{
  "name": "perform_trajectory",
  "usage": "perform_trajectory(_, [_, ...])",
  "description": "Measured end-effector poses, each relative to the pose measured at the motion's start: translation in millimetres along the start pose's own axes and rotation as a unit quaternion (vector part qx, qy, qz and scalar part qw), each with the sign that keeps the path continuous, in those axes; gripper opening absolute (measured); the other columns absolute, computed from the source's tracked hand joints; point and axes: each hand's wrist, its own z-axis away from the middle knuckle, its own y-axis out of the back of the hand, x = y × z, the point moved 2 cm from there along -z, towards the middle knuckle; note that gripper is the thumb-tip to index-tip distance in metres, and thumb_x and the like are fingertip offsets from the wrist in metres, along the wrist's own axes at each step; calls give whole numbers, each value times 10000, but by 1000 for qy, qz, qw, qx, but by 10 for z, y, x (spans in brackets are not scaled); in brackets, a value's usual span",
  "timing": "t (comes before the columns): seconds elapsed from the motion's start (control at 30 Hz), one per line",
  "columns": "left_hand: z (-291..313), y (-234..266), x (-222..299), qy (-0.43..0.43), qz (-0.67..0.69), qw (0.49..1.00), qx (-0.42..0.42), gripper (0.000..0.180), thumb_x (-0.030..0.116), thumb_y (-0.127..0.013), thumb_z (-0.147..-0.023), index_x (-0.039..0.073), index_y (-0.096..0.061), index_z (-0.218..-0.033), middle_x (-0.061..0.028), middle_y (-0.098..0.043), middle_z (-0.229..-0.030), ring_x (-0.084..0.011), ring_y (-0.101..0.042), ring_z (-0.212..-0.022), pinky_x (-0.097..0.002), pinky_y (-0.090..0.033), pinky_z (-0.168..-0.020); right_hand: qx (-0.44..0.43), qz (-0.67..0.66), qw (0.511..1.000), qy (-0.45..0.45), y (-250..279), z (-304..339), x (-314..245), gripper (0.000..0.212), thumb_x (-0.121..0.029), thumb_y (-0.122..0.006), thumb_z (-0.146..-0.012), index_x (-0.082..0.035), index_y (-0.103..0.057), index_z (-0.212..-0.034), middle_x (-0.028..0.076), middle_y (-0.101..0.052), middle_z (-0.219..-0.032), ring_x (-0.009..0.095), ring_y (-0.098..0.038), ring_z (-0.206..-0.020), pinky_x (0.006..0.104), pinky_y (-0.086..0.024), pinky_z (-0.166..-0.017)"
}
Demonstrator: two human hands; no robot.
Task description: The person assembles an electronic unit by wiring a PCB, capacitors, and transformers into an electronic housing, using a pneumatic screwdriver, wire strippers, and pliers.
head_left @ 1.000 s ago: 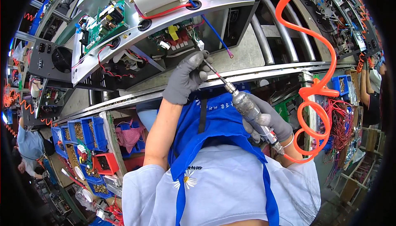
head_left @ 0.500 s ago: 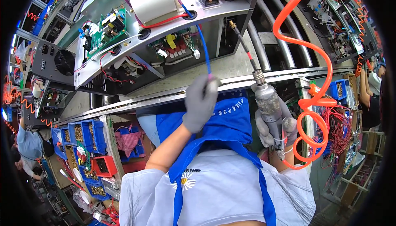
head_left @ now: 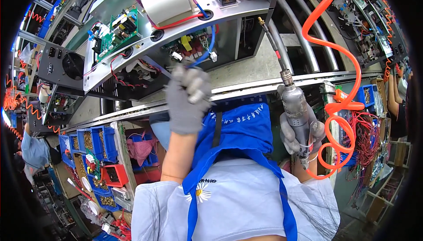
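Observation:
My left hand (head_left: 188, 95), in a grey glove, is closed in front of the open side of a metal chassis (head_left: 229, 14). A blue wire (head_left: 213, 43) hangs from a grommet in the chassis's metal plate and curves down to its fingers; its end is hidden there. My gloved right hand (head_left: 286, 139) is wrapped round a grey power screwdriver (head_left: 296, 109). The long bit (head_left: 274, 47) points up and away, with a small brass-coloured piece (head_left: 261, 21) at its tip, beside the chassis. An orange coiled air hose (head_left: 358, 73) runs to the tool's lower end.
The chassis carries a white cylinder (head_left: 166, 3) and a green circuit board (head_left: 115, 34). Metal rollers (head_left: 304, 38) lie to its right. Blue bins (head_left: 105, 144) of small brass parts stand at left, a red bin (head_left: 115, 175) among them. Red wires (head_left: 365, 139) hang at right.
My left hand has moved left and slightly up, toward the chassis, drawing the blue wire from hanging straight into a curve. The screwdriver has shifted a little right in view.

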Motion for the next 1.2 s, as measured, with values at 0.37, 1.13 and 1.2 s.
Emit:
perform_trajectory(0.37, [-917, 984, -375, -66, -40, 981, 179, 197, 186, -531, -959, 137, -468, -778, 50, -264, -574, -71, -250, -446, -213, -199, -356, 72, 39, 996, -28, -58, -99, 52, 985, -386, -747, -709, 1, -209, -1437, 156, -574, -713, 185, -579, -456, 278, -520, -409])
perform_trajectory(1.13, [-1333, 1725, -380, -338, -213, 890, 222, 231, 157, -517, -927, -38, -598, -1020, -90, -600, -679, -143, -558, -503, -242, -400, -403, 144, -27, 980, -138, -106, -730, 584, 560, -465, -492, -938, 16, -458, -1221, 146, -560, -802, 168, -585, -541, 304, -559, -475])
perform_trajectory(1.2, [-1269, 1579, -409, -359, -353, 833, 229, 230, 134, -487, -932, -56, -614, -962, -107, -631, -762, -143, -558, -523, -243, -428, -445, 147, -43, 979, -135, -137, -726, 580, 543, -452, -486, -944, 17, -457, -1217, 157, -560, -829, 179, -599, -556, 321, -573, -492])
